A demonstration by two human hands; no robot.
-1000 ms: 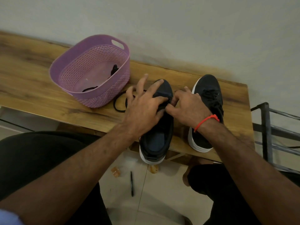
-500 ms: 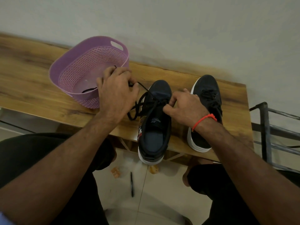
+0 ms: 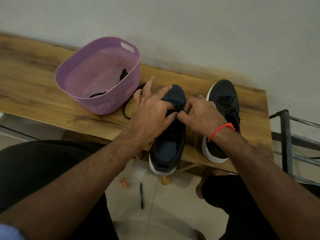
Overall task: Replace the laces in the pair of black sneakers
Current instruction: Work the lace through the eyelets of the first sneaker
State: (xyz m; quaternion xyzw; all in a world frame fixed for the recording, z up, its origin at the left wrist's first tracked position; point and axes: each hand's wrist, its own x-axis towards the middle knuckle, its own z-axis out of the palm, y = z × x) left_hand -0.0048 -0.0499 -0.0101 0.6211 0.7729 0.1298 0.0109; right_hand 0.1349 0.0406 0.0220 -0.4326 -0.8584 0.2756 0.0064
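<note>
Left hand (image 3: 149, 115) sits over the left sneaker (image 3: 168, 132), thumb and forefinger pinching the black lace (image 3: 129, 101) at the eyelets, other fingers splayed. Right hand (image 3: 200, 115) pinches the same lace right beside it. Second sneaker (image 3: 223, 108), already laced, stands just right on the desk (image 3: 43, 94).

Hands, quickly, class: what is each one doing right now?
Left hand: thumb and a finger pinch the black lace on the left sneaker; other fingers extended.
Right hand: fingers curled, pinching the same lace.
</note>
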